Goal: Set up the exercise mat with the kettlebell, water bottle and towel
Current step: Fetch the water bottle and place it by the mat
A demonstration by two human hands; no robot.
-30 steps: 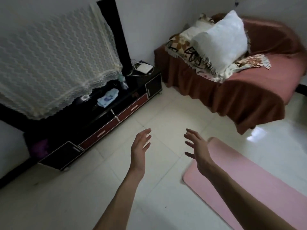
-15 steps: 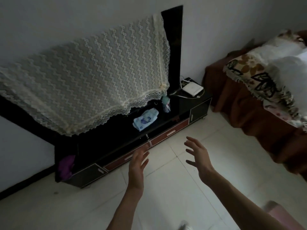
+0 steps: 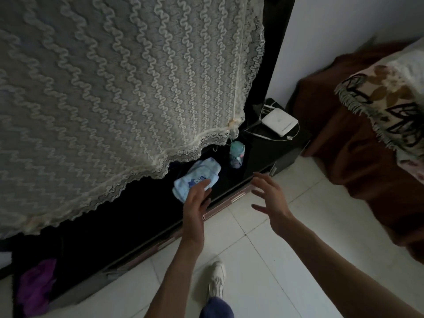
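A folded light-blue towel (image 3: 199, 176) lies on the top of the low black TV cabinet (image 3: 142, 216). Just right of it stands a small teal water bottle (image 3: 237, 154), upright. My left hand (image 3: 196, 201) reaches out with straight fingers, its fingertips over the towel's near edge; whether they touch it I cannot tell. My right hand (image 3: 269, 198) hovers open with spread fingers above the cabinet's front edge, below and to the right of the bottle. The mat and the kettlebell are out of view.
A lace cloth (image 3: 110, 92) drapes over the screen above the cabinet. A white box with cables (image 3: 280, 122) sits at the cabinet's right end. A brown-covered bed (image 3: 358, 161) stands at right. A purple object (image 3: 36, 288) lies at the lower left. My shoe (image 3: 216, 278) is on the tile floor.
I have stepped closer to the cabinet. Both hands have moved forward, the left one reaching the towel. The pink mat has gone out of view.
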